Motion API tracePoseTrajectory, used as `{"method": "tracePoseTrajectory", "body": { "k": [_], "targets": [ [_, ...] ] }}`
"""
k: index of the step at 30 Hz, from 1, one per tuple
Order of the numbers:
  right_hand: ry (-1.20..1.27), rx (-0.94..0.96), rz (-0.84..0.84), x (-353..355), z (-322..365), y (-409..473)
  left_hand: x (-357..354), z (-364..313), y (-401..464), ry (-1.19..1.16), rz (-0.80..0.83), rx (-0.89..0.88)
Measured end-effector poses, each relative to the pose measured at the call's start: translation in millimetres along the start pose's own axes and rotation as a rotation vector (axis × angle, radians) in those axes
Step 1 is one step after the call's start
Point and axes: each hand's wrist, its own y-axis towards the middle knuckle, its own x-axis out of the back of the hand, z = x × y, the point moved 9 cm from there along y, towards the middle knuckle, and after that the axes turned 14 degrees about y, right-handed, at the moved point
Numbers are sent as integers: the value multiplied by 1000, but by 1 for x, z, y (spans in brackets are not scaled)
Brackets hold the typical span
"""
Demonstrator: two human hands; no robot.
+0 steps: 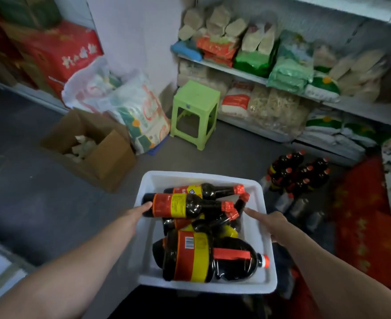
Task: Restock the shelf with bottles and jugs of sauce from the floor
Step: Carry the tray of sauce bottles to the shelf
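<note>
Grey floor [236, 153] carrying an open cardboard box [91, 146], a green plastic stool [195, 112], printed sacks [132, 107] and a cluster of dark sauce bottles [298, 173]. A white shelf [240, 71] beyond holds stacked packaged goods [254, 54]

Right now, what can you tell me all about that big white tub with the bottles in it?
The white tub is a rectangular plastic bin with a thick rolled rim. Dark sauce bottles and a big jug lie on their sides inside. The left hand and right hand touch its two long edges.

White bin [144, 226], red-and-yellow-labelled dark bottles [185, 204], green stool [195, 97]
</note>
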Motion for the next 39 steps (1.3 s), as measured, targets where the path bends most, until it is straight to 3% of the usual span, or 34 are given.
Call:
{"method": "tracePoseTrajectory", "body": {
  "k": [4, 7, 12, 20, 34, 39],
  "targets": [
    [27, -56, -45, -19, 82, 59, 17, -74, 129, 39, -47, 12],
    [38, -58, -38, -30, 142, 119, 29, -156, 156, 77, -163, 45],
    [64, -51, -1, -50, 253, 190, 12, -295, 176, 175, -216, 43],
    [-6, -35, -15, -55, 436, 329, -16, -468, 279, 18, -243, 37],
    [50, -148, -154, -94, 617, 508, -52, -728, 477, 368, -62, -44],
    [85, -195, -195, -109, 655, 551, -50, -779, 546, 445, -142, 27]
  ]
}}
